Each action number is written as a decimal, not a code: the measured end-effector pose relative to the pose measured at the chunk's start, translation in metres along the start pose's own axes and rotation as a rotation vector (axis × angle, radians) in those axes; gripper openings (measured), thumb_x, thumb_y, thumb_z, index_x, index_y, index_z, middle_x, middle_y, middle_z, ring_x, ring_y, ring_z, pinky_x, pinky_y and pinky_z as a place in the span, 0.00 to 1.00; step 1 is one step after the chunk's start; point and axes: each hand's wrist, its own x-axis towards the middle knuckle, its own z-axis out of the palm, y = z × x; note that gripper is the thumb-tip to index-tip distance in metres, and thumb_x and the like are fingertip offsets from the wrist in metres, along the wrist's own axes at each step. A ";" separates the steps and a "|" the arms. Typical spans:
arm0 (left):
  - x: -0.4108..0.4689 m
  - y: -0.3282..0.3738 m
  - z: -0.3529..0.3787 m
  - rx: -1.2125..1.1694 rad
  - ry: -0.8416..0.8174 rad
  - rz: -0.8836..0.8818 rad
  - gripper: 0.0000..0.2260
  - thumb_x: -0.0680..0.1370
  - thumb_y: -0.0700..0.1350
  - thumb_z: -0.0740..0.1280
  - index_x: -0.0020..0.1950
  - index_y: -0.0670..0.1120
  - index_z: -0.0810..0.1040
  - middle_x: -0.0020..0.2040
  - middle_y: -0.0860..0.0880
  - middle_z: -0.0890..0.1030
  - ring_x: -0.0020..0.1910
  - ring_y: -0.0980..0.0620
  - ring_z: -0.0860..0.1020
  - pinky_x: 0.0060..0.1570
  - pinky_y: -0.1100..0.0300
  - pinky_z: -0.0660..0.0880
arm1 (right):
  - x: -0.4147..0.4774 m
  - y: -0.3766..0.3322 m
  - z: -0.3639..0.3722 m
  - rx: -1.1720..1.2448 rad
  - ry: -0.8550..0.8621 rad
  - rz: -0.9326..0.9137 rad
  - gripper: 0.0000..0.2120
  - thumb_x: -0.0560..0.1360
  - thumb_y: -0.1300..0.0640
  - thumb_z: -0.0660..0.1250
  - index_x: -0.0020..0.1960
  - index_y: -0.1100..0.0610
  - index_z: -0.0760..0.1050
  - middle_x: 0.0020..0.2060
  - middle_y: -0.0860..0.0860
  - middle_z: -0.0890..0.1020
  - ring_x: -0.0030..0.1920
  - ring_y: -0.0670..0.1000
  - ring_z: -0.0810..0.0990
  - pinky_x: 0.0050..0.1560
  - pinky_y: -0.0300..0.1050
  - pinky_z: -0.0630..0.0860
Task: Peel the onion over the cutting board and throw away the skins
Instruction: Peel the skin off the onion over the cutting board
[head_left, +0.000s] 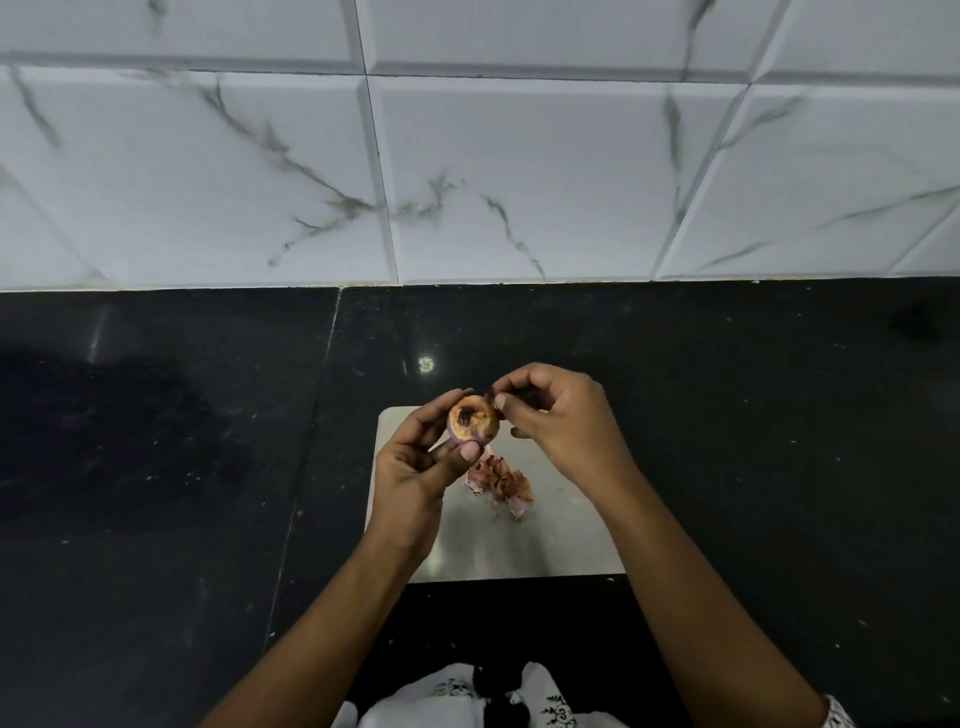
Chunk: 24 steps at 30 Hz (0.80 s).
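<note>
A small red onion (474, 422) is held above the pale cutting board (545, 540), its root end facing me. My left hand (415, 467) grips it from the left and below, thumb on its lower side. At the onion's upper right edge, my right hand (558, 410) pinches a scrap of dark skin (491, 399) between thumb and forefinger. A small heap of peeled skins (501, 480) lies on the board under the onion.
The board sits on a black stone counter (156, 493) that runs to a white marbled tile wall (467, 156) at the back. My white patterned clothing (467, 696) shows at the counter's near edge.
</note>
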 end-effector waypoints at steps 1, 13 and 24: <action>0.000 0.000 0.000 -0.003 0.010 -0.007 0.21 0.65 0.33 0.74 0.56 0.48 0.80 0.54 0.49 0.83 0.53 0.49 0.81 0.50 0.58 0.78 | -0.001 -0.002 0.000 -0.068 -0.017 -0.055 0.05 0.72 0.59 0.69 0.48 0.52 0.80 0.43 0.44 0.81 0.44 0.41 0.80 0.43 0.33 0.78; -0.002 0.008 -0.002 0.303 -0.029 0.026 0.22 0.68 0.30 0.71 0.60 0.44 0.77 0.54 0.53 0.83 0.51 0.52 0.83 0.49 0.61 0.79 | 0.001 -0.010 -0.001 -0.524 -0.088 -0.305 0.11 0.72 0.54 0.70 0.53 0.54 0.81 0.47 0.50 0.81 0.46 0.47 0.79 0.49 0.44 0.78; -0.001 0.004 -0.002 0.400 -0.082 0.026 0.22 0.69 0.32 0.72 0.59 0.50 0.77 0.52 0.57 0.83 0.51 0.53 0.83 0.51 0.61 0.79 | 0.006 0.014 0.007 -0.515 -0.054 -0.453 0.06 0.67 0.59 0.72 0.42 0.59 0.77 0.39 0.53 0.80 0.37 0.50 0.79 0.37 0.49 0.79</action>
